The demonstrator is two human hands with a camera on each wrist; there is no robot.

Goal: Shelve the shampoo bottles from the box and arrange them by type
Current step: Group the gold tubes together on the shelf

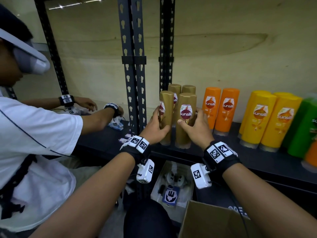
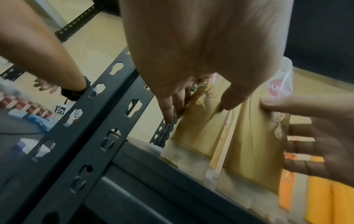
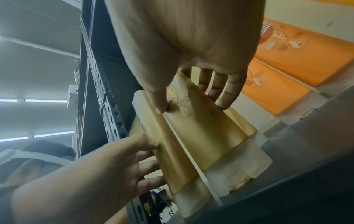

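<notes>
Several gold Sunsilk bottles stand cap-down in a tight cluster on the dark shelf. My left hand grips the front-left gold bottle, thumb on its face and fingers round its left side; it is the nearer bottle in the left wrist view. My right hand grips the front-right gold bottle, which also shows in the right wrist view. Both held bottles stand on the shelf, side by side. Two more gold bottles stand right behind them.
To the right stand two orange bottles, several yellow bottles and a green bottle. A black upright post rises left of the gold group. Another person works at the left bay. An open cardboard box sits below.
</notes>
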